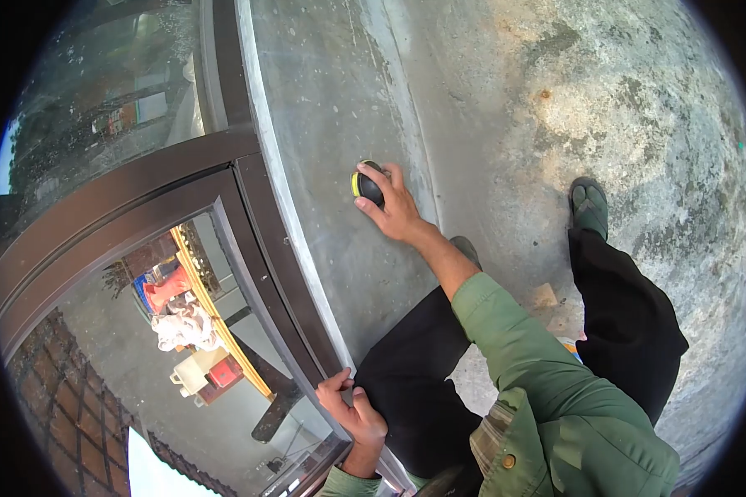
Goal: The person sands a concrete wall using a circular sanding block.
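Observation:
My right hand (394, 203) is wrapped over a rounded black hand pad with a bright yellow-green edge (369, 184). The pad rests against a smooth grey concrete strip (323, 124) beside the brown frame; its underside is hidden. Lower down, my left hand (352, 407) is by the frame's edge and my bent knee. Its fingers are loosely bent and apart, with nothing visible in them.
A brown metal frame (244, 124) with glass panes runs along the left, edged by a white strip (286, 199). Things on a yellow-edged table (224, 327) show through the lower pane. Rough, stained concrete (655, 108) lies under my sandalled foot (589, 203).

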Motion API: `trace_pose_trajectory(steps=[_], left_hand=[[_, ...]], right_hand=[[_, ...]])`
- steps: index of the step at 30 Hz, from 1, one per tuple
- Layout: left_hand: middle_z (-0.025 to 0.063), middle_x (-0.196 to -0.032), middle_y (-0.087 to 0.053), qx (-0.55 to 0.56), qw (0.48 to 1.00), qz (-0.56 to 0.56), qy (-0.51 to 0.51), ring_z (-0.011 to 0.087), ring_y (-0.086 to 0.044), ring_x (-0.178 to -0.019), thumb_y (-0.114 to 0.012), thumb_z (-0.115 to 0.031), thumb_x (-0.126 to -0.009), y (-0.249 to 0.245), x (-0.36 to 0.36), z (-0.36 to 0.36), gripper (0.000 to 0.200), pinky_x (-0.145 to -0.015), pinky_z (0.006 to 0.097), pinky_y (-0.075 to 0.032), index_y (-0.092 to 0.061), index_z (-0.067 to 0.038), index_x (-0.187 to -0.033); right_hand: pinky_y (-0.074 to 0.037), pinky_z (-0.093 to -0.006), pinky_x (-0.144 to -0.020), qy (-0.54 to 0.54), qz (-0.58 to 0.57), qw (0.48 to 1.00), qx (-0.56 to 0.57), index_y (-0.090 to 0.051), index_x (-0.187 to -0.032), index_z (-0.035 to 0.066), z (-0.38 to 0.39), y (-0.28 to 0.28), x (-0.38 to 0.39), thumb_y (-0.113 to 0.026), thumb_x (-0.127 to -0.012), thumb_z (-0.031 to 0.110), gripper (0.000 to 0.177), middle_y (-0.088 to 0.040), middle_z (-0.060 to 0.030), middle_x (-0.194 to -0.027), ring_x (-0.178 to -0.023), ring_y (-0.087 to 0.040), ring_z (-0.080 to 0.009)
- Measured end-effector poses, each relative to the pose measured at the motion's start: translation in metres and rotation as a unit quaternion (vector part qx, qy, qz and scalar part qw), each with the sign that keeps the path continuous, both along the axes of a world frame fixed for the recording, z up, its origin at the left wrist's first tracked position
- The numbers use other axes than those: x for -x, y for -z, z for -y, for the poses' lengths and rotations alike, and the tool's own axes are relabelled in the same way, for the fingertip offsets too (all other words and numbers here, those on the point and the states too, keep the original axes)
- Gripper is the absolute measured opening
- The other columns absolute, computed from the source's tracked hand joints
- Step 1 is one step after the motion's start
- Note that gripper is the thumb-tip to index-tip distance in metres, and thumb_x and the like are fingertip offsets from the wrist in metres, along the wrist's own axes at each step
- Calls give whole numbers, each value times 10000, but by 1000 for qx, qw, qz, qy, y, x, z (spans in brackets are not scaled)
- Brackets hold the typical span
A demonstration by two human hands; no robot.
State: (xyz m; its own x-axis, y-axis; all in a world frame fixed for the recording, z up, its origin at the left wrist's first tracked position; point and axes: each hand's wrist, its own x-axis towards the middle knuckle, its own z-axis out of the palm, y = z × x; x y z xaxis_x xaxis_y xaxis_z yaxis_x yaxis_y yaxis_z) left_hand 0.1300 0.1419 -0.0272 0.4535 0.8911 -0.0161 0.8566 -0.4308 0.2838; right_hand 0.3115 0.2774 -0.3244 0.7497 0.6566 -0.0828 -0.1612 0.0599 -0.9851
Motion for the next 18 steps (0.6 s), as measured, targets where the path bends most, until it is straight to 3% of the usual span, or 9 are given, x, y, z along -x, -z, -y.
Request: trace_pose_trajectory(steps=[2, 3, 4, 8, 10, 14, 16, 18], left_hand=[[97, -979, -483, -1, 1000, -6, -1, 191, -459, -883, -484, -7, -774, 0, 1, 1, 325, -835, 320, -388, -584, 35, -1081], [97, -979, -484, -3, 1000, -8, 1, 191, -459, -882, -482, -8, -774, 1, -1, 0, 324, -836, 320, -389, -583, 35, -1079], [97, -979, -484, -4, 1000, -4, 7, 191, -459, -882, -482, -8, -774, 0, -1, -2, 324, -836, 320, -389, -583, 35, -1079], [105, -956, -507, -6, 1000, 4, -11, 216, -468, -878, -502, -27, -769, 7, 1, -5, 318, -841, 350, -376, -594, 25, -1069], [107, -932, -524, -1, 999, 19, -30, 238, -472, -870, -522, -43, -761, 2, 4, -2, 321, -843, 379, -361, -609, 18, -1064], [107, -958, -514, -5, 1000, -7, -6, 221, -470, -884, -508, -38, -777, 1, 0, -5, 310, -848, 352, -373, -596, 26, -1067], [107, -985, -500, -7, 999, -33, 7, 204, -469, -894, -490, -27, -785, -1, 3, -9, 309, -847, 327, -391, -582, 34, -1074], [107, -944, -531, -15, 1000, -9, -3, 238, -471, -873, -531, -68, -797, 2, 8, -9, 286, -852, 380, -351, -612, 17, -1058]], right_hand=[[-455, -483, -1036, 35, -32, 999, 10, -391, -1513, 255, -5, 42, 10, -614, -974, 455, 616, -392, -220, -1307, -1191, -535, -434], [-451, -483, -1037, 32, -174, 977, 120, -397, -1509, 250, -7, 74, 17, -627, -970, 438, 615, -386, -221, -1315, -1190, -530, -435], [-448, -483, -1037, 30, -310, 923, 224, -404, -1506, 246, -7, 80, 9, -640, -966, 421, 614, -380, -222, -1323, -1189, -526, -436], [-435, -480, -1051, 3, -206, 970, 130, -405, -1506, 247, -7, 31, -4, -633, -968, 426, 611, -374, -215, -1331, -1192, -521, -428], [-427, -468, -1061, 6, -53, 999, 3, -401, -1515, 253, -4, -5, -2, -607, -977, 458, 611, -382, -202, -1324, -1201, -520, -409], [-434, -459, -1056, 78, -136, 985, 71, -418, -1504, 252, -12, 62, 17, -617, -971, 465, 608, -388, -198, -1311, -1193, -526, -397], [-441, -453, -1048, 46, -303, 924, 228, -447, -1484, 240, -10, 90, 11, -653, -959, 432, 595, -399, -189, -1295, -1178, -532, -380], [-444, -450, -1045, 35, -244, 953, 178, -459, -1476, 238, -15, 73, -3, -660, -957, 425, 588, -405, -184, -1285, -1166, -536, -375]])
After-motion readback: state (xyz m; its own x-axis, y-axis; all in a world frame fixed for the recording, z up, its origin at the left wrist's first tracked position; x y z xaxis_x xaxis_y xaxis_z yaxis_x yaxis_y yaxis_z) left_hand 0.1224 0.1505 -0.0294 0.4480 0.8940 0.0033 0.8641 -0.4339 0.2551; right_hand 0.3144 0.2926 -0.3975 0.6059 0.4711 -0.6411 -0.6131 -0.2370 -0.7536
